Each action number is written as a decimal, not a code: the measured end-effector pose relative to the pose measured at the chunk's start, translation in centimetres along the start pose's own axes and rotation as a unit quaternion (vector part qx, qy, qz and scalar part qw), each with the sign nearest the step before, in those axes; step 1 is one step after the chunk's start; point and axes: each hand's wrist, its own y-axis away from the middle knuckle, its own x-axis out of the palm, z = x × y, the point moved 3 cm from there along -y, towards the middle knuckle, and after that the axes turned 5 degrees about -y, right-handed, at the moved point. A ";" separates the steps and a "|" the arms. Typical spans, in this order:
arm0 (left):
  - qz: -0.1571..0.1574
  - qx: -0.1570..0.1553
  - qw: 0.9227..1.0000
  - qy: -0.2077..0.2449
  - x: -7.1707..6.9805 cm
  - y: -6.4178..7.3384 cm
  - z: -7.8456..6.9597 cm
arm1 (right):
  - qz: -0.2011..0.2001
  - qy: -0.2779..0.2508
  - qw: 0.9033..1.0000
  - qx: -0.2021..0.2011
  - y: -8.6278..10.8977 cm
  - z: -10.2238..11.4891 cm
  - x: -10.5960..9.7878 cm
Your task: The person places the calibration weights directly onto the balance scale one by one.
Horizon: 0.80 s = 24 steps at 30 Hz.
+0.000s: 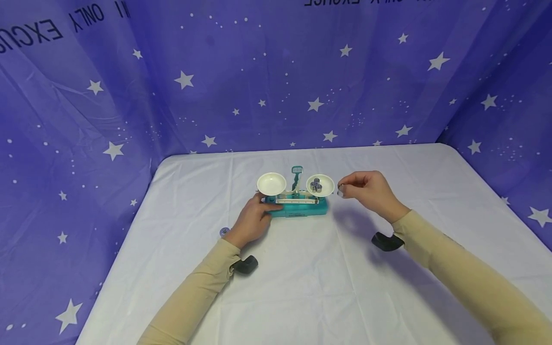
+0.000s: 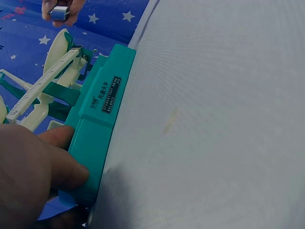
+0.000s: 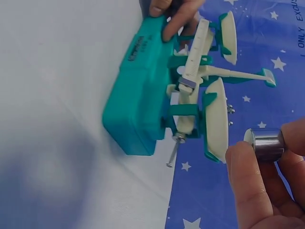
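A teal student balance stands on the white table, with a cream left pan that holds nothing. Several small metal weights cluster in the right pan. My left hand grips the left end of the base, its fingers lying against the teal casing. Just off the right pan's outer edge, my right hand pinches a shiny cylindrical weight between thumb and fingertips, raised above the table. The graduated beam runs across the front of the balance.
A small round metallic piece lies on the table left of my left wrist. Purple star-printed cloth hangs behind and along both sides of the white tablecloth. Black wrist mounts jut from below both sleeves.
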 end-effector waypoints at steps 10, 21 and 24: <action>-0.001 0.001 1.000 0.000 0.0 0.0 0.0 | -0.004 0.011 1.000 0.005 -2.3 0.6 0.4; 0.000 -0.001 1.000 0.001 0.0 0.0 0.1 | -0.003 0.068 0.998 -0.009 -3.7 1.7 1.3; -0.001 0.000 1.000 0.002 0.0 0.0 0.1 | -0.002 0.071 0.997 -0.007 -3.8 1.9 1.4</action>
